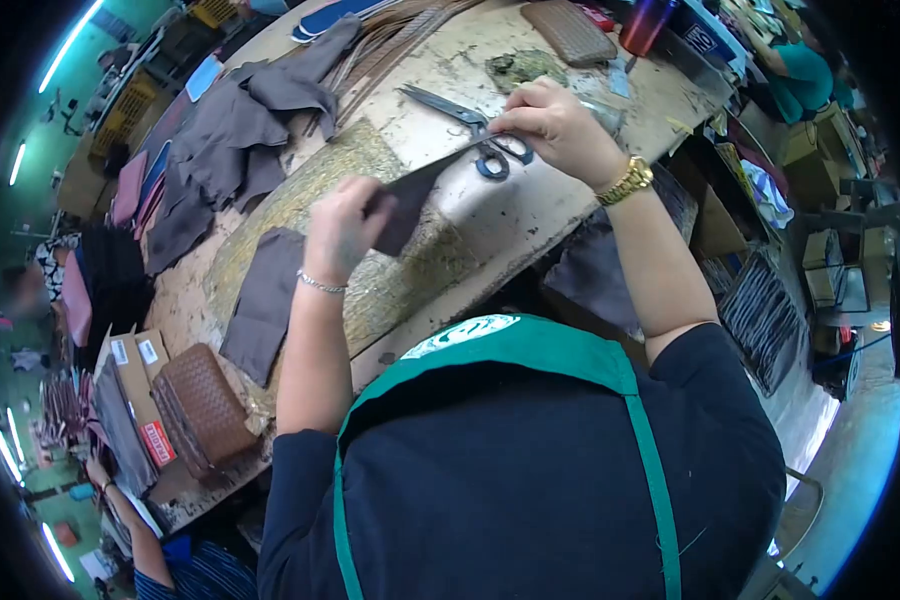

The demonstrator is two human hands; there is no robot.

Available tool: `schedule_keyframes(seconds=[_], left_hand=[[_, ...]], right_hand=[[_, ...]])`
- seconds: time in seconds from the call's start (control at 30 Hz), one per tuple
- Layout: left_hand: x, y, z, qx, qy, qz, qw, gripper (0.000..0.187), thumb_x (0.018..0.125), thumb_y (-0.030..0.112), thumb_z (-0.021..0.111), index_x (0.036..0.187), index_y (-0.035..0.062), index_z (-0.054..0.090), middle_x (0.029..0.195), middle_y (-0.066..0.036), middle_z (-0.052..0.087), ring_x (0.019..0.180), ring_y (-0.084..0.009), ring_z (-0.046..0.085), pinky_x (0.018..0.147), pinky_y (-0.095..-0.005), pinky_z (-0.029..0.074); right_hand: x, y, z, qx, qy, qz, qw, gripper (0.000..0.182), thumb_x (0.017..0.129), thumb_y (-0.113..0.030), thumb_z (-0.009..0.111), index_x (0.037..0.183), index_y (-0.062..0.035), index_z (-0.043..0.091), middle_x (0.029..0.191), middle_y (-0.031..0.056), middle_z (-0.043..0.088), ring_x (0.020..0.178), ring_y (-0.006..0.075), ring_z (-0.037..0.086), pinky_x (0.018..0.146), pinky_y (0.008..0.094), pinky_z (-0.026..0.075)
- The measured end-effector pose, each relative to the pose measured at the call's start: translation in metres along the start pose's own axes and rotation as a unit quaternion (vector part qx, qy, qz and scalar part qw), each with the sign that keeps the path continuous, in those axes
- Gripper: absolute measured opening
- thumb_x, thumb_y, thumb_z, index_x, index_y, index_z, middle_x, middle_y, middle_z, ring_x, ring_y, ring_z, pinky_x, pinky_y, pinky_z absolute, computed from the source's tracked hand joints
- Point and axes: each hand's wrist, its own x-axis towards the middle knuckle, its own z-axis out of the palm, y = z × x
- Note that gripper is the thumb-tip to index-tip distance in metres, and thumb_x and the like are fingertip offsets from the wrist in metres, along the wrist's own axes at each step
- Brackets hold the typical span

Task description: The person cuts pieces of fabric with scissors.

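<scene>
A dark grey-brown piece of fabric or thin leather [410,203] is stretched between my two hands above the worktable. My left hand [342,228], with a bracelet at the wrist, is closed on its near left end. My right hand [555,128], wearing a gold watch, pinches the far right end between thumb and fingers. Beneath the right hand lies a pair of scissors [446,106], blades pointing left and dark handle loops partly behind the piece. Another flat dark piece [265,300] rests on the table left of my left forearm.
A mottled cutting board [370,300] lies on the worktable [530,215]. Crumpled dark material [225,130] is heaped at the left. A brown woven bag [202,410] and cardboard box [135,370] stand at the lower left. A tumbler [648,25] stands at the back. Other people are nearby.
</scene>
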Motion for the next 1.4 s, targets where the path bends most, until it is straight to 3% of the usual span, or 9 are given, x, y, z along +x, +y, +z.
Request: schedule_keyframes(seconds=[0.13, 0.2, 0.3, 0.47, 0.7, 1.07, 1.17, 1.33, 1.4], left_hand=[[-0.024, 0.016, 0.011, 0.173, 0.044, 0.063, 0.982, 0.012, 0.063, 0.009, 0.058, 0.073, 0.0147, 0.058, 0.074, 0.000, 0.052, 0.071, -0.0169, 0.052, 0.056, -0.0320, 0.039], [-0.049, 0.015, 0.036, 0.199, -0.015, 0.041, 0.979, 0.018, 0.062, 0.005, 0.058, 0.077, 0.0142, 0.061, 0.077, 0.000, 0.054, 0.075, -0.0187, 0.052, 0.060, -0.0326, 0.040], [-0.069, 0.022, 0.049, 0.227, -0.020, 0.003, 0.974, 0.014, 0.067, 0.010, 0.053, 0.075, 0.0170, 0.061, 0.075, 0.003, 0.052, 0.076, -0.0148, 0.051, 0.064, -0.0324, 0.038], [-0.088, 0.025, 0.030, 0.219, -0.049, -0.072, 0.972, 0.016, 0.066, 0.009, 0.053, 0.077, 0.0167, 0.062, 0.078, 0.004, 0.053, 0.079, -0.0146, 0.051, 0.067, -0.0321, 0.037], [-0.082, 0.057, 0.024, 0.154, -0.094, -0.097, 0.979, 0.037, 0.067, 0.019, 0.060, 0.103, 0.0118, 0.055, 0.116, -0.007, 0.047, 0.114, -0.0258, 0.039, 0.093, -0.0471, 0.028], [-0.012, 0.043, 0.109, 0.128, -0.119, -0.018, 0.984, 0.021, 0.072, 0.019, 0.058, 0.090, 0.0076, 0.059, 0.096, -0.004, 0.054, 0.094, -0.0212, 0.050, 0.074, -0.0355, 0.043], [-0.014, 0.038, 0.114, 0.117, -0.108, 0.023, 0.987, 0.015, 0.071, 0.014, 0.058, 0.084, 0.0068, 0.060, 0.089, -0.004, 0.056, 0.088, -0.0209, 0.053, 0.069, -0.0343, 0.046], [-0.012, 0.042, 0.124, 0.044, 0.002, 0.121, 0.992, 0.017, 0.069, 0.007, 0.060, 0.086, 0.0061, 0.061, 0.092, -0.007, 0.058, 0.088, -0.0247, 0.057, 0.069, -0.0347, 0.049], [-0.013, 0.042, 0.127, 0.033, -0.006, 0.135, 0.990, 0.018, 0.069, 0.007, 0.060, 0.087, 0.0060, 0.061, 0.093, -0.008, 0.058, 0.090, -0.0259, 0.057, 0.071, -0.0347, 0.048]], right_hand=[[-0.043, 0.030, 0.035, 0.066, -0.026, 0.013, 0.997, 0.017, 0.068, -0.005, 0.058, 0.081, -0.0122, 0.064, 0.082, 0.0025, 0.056, 0.083, 0.0220, 0.050, 0.075, 0.0322, 0.042], [-0.068, 0.045, 0.052, 0.141, -0.051, 0.221, 0.964, 0.015, 0.068, -0.008, 0.058, 0.081, -0.0088, 0.064, 0.084, 0.0060, 0.056, 0.088, 0.0247, 0.051, 0.078, 0.0331, 0.042], [-0.076, 0.062, 0.072, 0.054, -0.043, 0.327, 0.942, 0.015, 0.068, -0.010, 0.058, 0.081, -0.0049, 0.063, 0.083, 0.0115, 0.057, 0.089, 0.0282, 0.052, 0.079, 0.0344, 0.042], [-0.050, 0.067, 0.086, -0.014, -0.044, 0.304, 0.952, 0.017, 0.069, -0.016, 0.059, 0.078, -0.0020, 0.062, 0.080, 0.0173, 0.058, 0.081, 0.0313, 0.056, 0.076, 0.0377, 0.044], [-0.011, 0.046, 0.084, -0.056, -0.305, 0.366, 0.878, 0.033, 0.070, -0.031, 0.063, 0.078, 0.0004, 0.062, 0.085, 0.0199, 0.060, 0.083, 0.0290, 0.058, 0.075, 0.0369, 0.045], [-0.054, 0.033, 0.018, -0.070, -0.423, 0.386, 0.817, 0.027, 0.059, -0.022, 0.061, 0.067, 0.0027, 0.059, 0.067, 0.0178, 0.060, 0.068, 0.0309, 0.060, 0.062, 0.0359, 0.048], [-0.125, 0.019, -0.001, 0.080, -0.285, 0.435, 0.851, 0.022, 0.062, -0.019, 0.062, 0.065, 0.0016, 0.055, 0.058, 0.0119, 0.058, 0.052, 0.0209, 0.056, 0.051, 0.0310, 0.045], [-0.179, -0.076, -0.024, 0.389, -0.116, 0.659, 0.633, 0.033, 0.077, -0.035, 0.063, 0.071, -0.0051, 0.051, 0.052, -0.0024, 0.046, 0.044, 0.0059, 0.043, 0.042, 0.0207, 0.035], [-0.209, -0.092, -0.014, 0.432, -0.117, 0.616, 0.649, 0.033, 0.077, -0.037, 0.062, 0.072, -0.0067, 0.051, 0.056, -0.0025, 0.048, 0.048, 0.0050, 0.044, 0.044, 0.0206, 0.036]])
